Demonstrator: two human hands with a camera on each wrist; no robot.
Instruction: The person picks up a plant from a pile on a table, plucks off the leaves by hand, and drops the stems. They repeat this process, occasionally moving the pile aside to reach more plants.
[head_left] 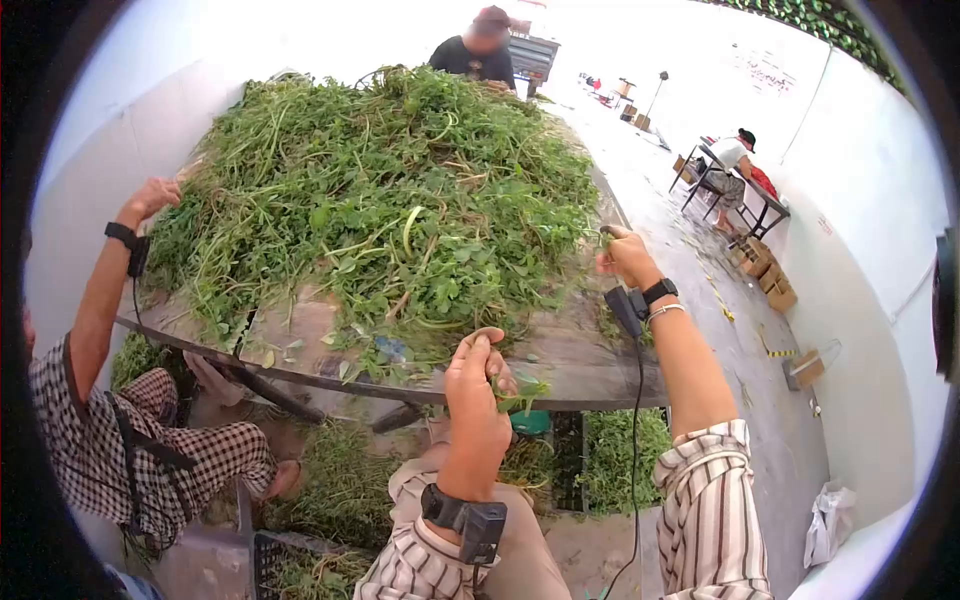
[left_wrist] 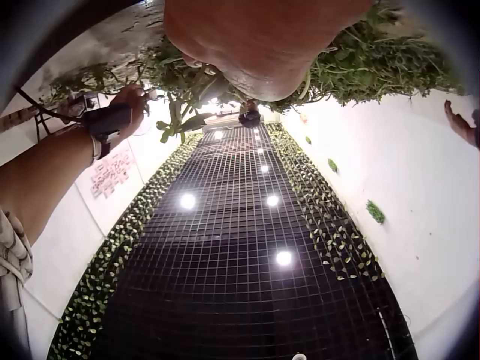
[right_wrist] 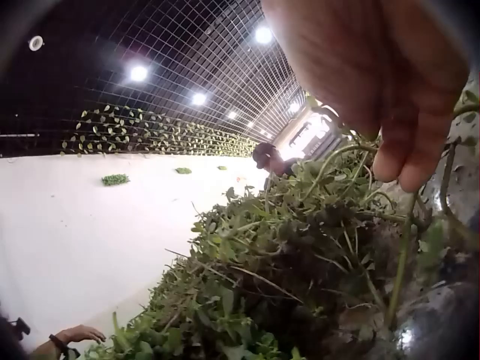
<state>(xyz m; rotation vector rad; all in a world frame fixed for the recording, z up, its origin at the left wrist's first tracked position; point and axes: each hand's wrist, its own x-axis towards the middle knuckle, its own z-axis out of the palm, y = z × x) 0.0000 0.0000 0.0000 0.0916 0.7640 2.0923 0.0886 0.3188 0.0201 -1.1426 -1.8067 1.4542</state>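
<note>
A big heap of leafy green stems [head_left: 400,200] covers the table [head_left: 300,325]. My left hand [head_left: 478,400], at the table's near edge, has its fingers curled round a small leafy sprig [head_left: 522,392]; leaves also stick out beside the hand in the left wrist view. At the heap's right side, my right hand [head_left: 632,258] pinches a green stem [head_left: 606,236]. In the right wrist view the fingers [right_wrist: 411,169] point down among stems at the heap's edge.
A person in a checked shirt [head_left: 70,400] reaches to the heap from the left. Another person [head_left: 475,55] is at the far side. Crates of greens [head_left: 625,450] stand below the table. Boxes [head_left: 775,285] line the right wall.
</note>
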